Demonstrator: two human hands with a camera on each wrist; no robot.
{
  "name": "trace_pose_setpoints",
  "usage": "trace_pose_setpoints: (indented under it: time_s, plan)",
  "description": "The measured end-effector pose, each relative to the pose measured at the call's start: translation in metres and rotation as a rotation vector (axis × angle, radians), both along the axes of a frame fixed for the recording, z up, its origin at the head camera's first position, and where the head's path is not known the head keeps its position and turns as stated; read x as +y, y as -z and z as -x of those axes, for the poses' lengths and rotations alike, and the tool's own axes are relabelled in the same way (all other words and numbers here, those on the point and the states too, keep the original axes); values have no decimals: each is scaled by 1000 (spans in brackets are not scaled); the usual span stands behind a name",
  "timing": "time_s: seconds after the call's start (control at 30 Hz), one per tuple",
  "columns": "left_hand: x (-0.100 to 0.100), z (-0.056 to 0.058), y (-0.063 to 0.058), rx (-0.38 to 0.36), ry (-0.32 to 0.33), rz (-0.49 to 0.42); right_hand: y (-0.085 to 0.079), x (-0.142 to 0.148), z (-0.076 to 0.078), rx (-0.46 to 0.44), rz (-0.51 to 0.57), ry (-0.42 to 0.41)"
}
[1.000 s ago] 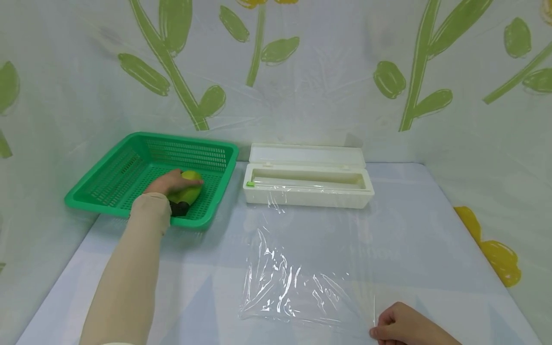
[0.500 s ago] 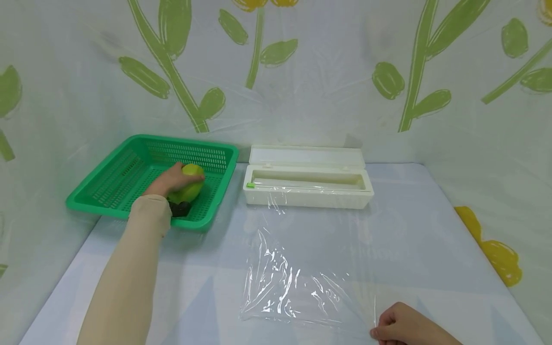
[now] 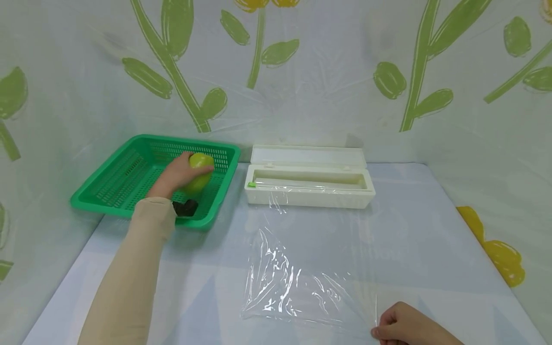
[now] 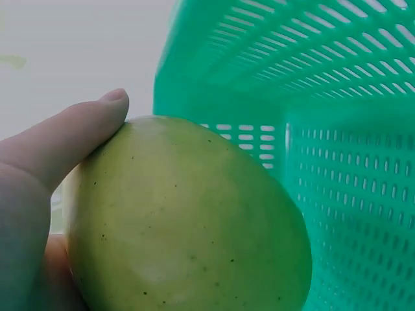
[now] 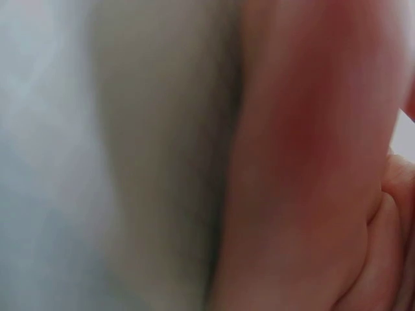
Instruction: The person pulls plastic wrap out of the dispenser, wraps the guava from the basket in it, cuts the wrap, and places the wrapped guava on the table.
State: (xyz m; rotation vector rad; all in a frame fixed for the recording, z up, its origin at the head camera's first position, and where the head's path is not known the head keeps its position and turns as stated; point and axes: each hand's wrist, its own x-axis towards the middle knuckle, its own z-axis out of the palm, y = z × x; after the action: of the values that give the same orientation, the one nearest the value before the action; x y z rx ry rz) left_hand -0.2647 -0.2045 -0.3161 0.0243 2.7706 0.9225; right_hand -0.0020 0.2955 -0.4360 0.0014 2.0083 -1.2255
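Observation:
My left hand (image 3: 174, 173) grips a smooth yellow-green fruit (image 3: 200, 175) over the green basket (image 3: 211, 216). Close up in the left wrist view, the fruit (image 4: 188, 220) has small dark specks, and the thumb (image 4: 84, 133) lies along its side. My right hand (image 3: 403, 323), low in the head view, pinches the near right corner of a sheet of clear cling film (image 3: 297, 282). The film stretches over the table from a white dispenser box (image 3: 308, 198), its lid raised. In the right wrist view, blurred skin fills most of the picture.
A small black device (image 3: 185, 208) sits at the left wrist, below the fruit. A green slider (image 3: 252, 184) is at the left end of the dispenser's cutter bar. Behind the table (image 3: 405, 211) hangs a white cloth (image 3: 319, 96) printed with leaves and flowers.
My left hand has lifted the fruit up and to the right within the basket's outline. The right hand, film and dispenser have stayed in place.

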Motion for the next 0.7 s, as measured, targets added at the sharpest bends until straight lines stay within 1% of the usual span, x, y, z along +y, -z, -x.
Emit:
trace_pose_setpoints:
  time_s: [0.13,0.23,0.37,0.53,0.6,0.7]
  plan:
    - [5,-3,-2,47,2,32,0,-1,0,-5,-19,4]
    - [7,-5,-3,81,-6,30,0,-1,-1,-20,-52,15]
    - [12,-9,-5,153,-1,36,0,-2,-1,-25,-81,20]
    - [23,-15,-13,263,23,58,1,-1,0,-13,-82,12]
    - [27,-19,-16,289,27,57,1,-1,1,-11,-77,8]
    - [32,-24,-21,308,31,53,1,-2,1,-6,-68,3]
